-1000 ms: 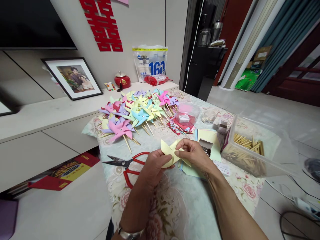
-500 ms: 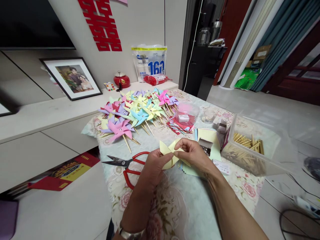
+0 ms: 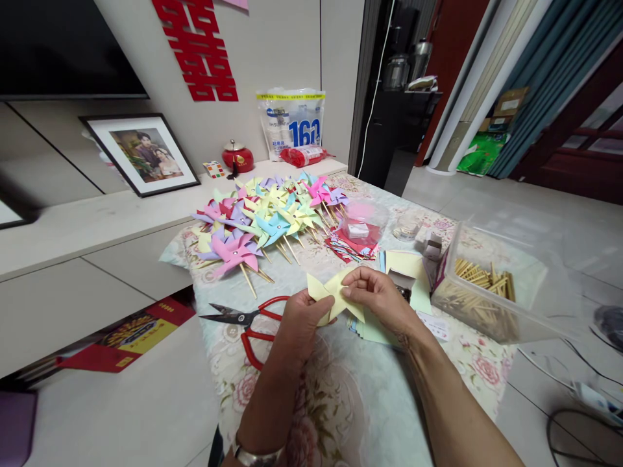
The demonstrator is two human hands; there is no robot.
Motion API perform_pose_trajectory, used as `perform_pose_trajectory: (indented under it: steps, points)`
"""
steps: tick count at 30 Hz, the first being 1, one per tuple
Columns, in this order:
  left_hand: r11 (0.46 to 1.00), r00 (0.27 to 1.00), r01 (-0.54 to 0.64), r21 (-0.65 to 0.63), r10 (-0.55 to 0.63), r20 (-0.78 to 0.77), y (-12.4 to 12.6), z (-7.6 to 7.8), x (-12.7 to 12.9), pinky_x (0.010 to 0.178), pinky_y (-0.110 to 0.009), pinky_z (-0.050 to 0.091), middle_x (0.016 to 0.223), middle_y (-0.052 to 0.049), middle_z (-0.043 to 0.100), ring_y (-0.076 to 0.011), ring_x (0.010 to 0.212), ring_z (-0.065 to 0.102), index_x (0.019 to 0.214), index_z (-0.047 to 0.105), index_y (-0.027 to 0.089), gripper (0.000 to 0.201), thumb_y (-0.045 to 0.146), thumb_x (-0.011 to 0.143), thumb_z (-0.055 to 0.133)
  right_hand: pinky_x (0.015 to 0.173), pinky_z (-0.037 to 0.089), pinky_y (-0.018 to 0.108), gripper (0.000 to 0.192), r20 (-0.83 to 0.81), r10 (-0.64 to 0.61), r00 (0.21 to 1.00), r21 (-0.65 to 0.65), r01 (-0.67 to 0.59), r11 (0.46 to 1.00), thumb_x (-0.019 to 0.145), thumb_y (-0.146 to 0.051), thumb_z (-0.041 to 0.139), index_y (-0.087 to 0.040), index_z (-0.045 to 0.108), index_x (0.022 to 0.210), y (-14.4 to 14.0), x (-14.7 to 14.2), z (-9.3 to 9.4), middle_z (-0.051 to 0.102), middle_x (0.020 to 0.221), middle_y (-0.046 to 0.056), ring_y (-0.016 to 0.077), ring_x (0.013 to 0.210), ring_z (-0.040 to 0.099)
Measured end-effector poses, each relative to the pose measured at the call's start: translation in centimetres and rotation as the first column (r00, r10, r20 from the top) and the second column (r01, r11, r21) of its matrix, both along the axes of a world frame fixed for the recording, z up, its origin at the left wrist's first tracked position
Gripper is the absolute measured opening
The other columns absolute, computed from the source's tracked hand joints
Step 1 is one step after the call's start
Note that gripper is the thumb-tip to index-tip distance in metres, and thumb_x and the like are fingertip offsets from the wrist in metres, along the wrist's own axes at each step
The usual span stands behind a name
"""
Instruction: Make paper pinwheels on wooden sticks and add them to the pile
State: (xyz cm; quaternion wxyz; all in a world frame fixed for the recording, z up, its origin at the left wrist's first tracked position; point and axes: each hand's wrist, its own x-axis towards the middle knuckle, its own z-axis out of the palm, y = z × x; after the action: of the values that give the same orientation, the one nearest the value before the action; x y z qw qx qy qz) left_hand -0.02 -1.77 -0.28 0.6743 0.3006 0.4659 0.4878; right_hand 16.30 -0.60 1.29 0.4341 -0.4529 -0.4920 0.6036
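Observation:
A pale yellow paper pinwheel [image 3: 335, 288], its blades partly folded in, is held up over the table between both hands. My left hand [image 3: 305, 318] pinches it, the thumb pressed near its centre. On the other side, my right hand [image 3: 372, 292] has thumb and fingers closed on a blade; the fingertips partly cover the paper. Red-handled scissors [image 3: 248, 319] lie with blades apart beside my left hand. Under and beside my right hand are a stack of coloured paper sheets [image 3: 377, 329] and a small open box [image 3: 402, 282] with shiny metal bits.
Finished pinwheels on sticks [image 3: 277, 227] are heaped at the back of the flowered tablecloth [image 3: 335, 395]. A clear plastic bin [image 3: 467, 318] of short wooden sticks stands at the right. Red paper pieces [image 3: 348, 243] lie in the middle. A picture frame [image 3: 146, 155] leans behind.
My right hand's thumb has moved right, away from the pinwheel's centre, and the right-hand blade lies flatter. My left hand keeps its pinch.

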Motion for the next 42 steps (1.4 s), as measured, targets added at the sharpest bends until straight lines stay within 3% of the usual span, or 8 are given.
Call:
perform_pose_trajectory:
  steps: [12, 21, 24, 26, 29, 34, 38, 42]
  points:
    - [0.999, 1.0, 0.0, 0.036, 0.001, -0.029, -0.2, 0.0, 0.3, 0.055, -0.022, 0.046, 0.067, -0.003, 0.071, -0.0126, 0.056, 0.059, 0.092, 0.073, 0.009, 0.031, 0.022, 0.063, 0.077, 0.052, 0.034, 0.023, 0.032, 0.03, -0.093, 0.995, -0.055, 0.094, 0.994, 0.062, -0.03, 0.081, -0.018, 0.058, 0.081, 0.1, -0.3, -0.1, 0.059, 0.062, -0.005, 0.0095, 0.052, 0.049]
    - [0.998, 0.998, 0.01, 0.056, -0.007, -0.065, -0.2, 0.0, 0.3, 0.053, -0.022, 0.043, 0.066, -0.001, 0.07, -0.012, 0.055, 0.056, 0.087, 0.072, 0.01, 0.029, 0.025, 0.062, 0.078, 0.047, 0.026, 0.022, 0.031, 0.073, -0.048, 0.996, -0.015, 0.049, 0.999, 0.062, -0.032, 0.08, -0.02, 0.056, 0.077, 0.1, -0.6, -0.2, 0.049, 0.056, -0.009, 0.0073, 0.047, 0.039]
    - [0.998, 0.998, 0.002, 0.056, 0.002, -0.065, 0.0, -0.1, 0.4, 0.052, -0.022, 0.043, 0.062, 0.0, 0.067, -0.0113, 0.053, 0.054, 0.084, 0.072, 0.011, 0.027, 0.026, 0.062, 0.078, 0.054, 0.036, 0.024, 0.027, 0.107, -0.066, 0.992, 0.055, 0.06, 0.997, 0.068, -0.036, 0.077, -0.019, 0.06, 0.08, 0.1, -0.3, 0.2, 0.056, 0.064, -0.005, 0.0108, 0.056, 0.05]
    - [0.998, 0.999, -0.011, 0.057, 0.013, -0.05, 0.2, -0.3, 0.5, 0.05, -0.021, 0.042, 0.061, 0.0, 0.067, -0.0108, 0.052, 0.054, 0.081, 0.071, 0.011, 0.026, 0.027, 0.061, 0.079, 0.064, 0.044, 0.027, 0.025, 0.177, -0.177, 0.968, 0.185, 0.144, 0.972, 0.073, -0.038, 0.074, -0.018, 0.064, 0.084, 0.1, 0.2, 0.6, 0.064, 0.075, 0.0, 0.0151, 0.069, 0.058]
    - [0.998, 0.999, -0.037, 0.051, 0.038, -0.013, 0.5, -0.6, 0.6, 0.052, -0.021, 0.044, 0.069, -0.003, 0.071, -0.0119, 0.056, 0.058, 0.082, 0.071, 0.01, 0.031, 0.028, 0.059, 0.081, 0.075, 0.049, 0.032, 0.025, 0.197, -0.403, 0.894, 0.381, 0.309, 0.872, 0.08, -0.041, 0.07, -0.019, 0.067, 0.093, -0.2, 1.3, 1.5, 0.069, 0.09, 0.005, 0.0197, 0.082, 0.063]
    - [0.995, 0.995, -0.092, 0.032, 0.09, 0.044, 1.0, -0.9, 0.5, 0.053, -0.022, 0.048, 0.075, -0.003, 0.072, -0.0131, 0.061, 0.061, 0.08, 0.07, 0.012, 0.032, 0.027, 0.055, 0.084, 0.074, 0.051, 0.033, 0.023, 0.152, -0.56, 0.815, 0.459, 0.443, 0.77, 0.087, -0.043, 0.063, -0.021, 0.067, 0.09, -1.8, 4.0, 3.9, 0.07, 0.086, 0.005, 0.0204, 0.079, 0.065]
    - [0.996, 0.995, -0.088, 0.034, 0.086, 0.047, 1.1, -1.1, 0.4, 0.054, -0.022, 0.048, 0.077, -0.003, 0.073, -0.0136, 0.062, 0.062, 0.083, 0.07, 0.013, 0.032, 0.026, 0.056, 0.083, 0.069, 0.045, 0.031, 0.016, 0.526, -0.532, 0.664, 0.595, 0.159, 0.787, 0.09, -0.031, 0.058, -0.021, 0.069, 0.083, -2.6, 5.9, 5.6, 0.069, 0.08, 0.004, 0.0193, 0.073, 0.062]
    - [0.995, 0.995, -0.095, 0.029, 0.094, 0.021, 0.9, -0.9, 0.4, 0.054, -0.023, 0.048, 0.077, -0.002, 0.073, -0.0145, 0.063, 0.063, 0.082, 0.07, 0.014, 0.03, 0.026, 0.057, 0.082, 0.065, 0.037, 0.03, 0.023, 0.894, -0.342, 0.288, 0.404, -0.193, 0.894, 0.089, -0.013, 0.052, -0.02, 0.069, 0.075, -2.6, 6.3, 5.8, 0.069, 0.076, 0.006, 0.0188, 0.069, 0.06]
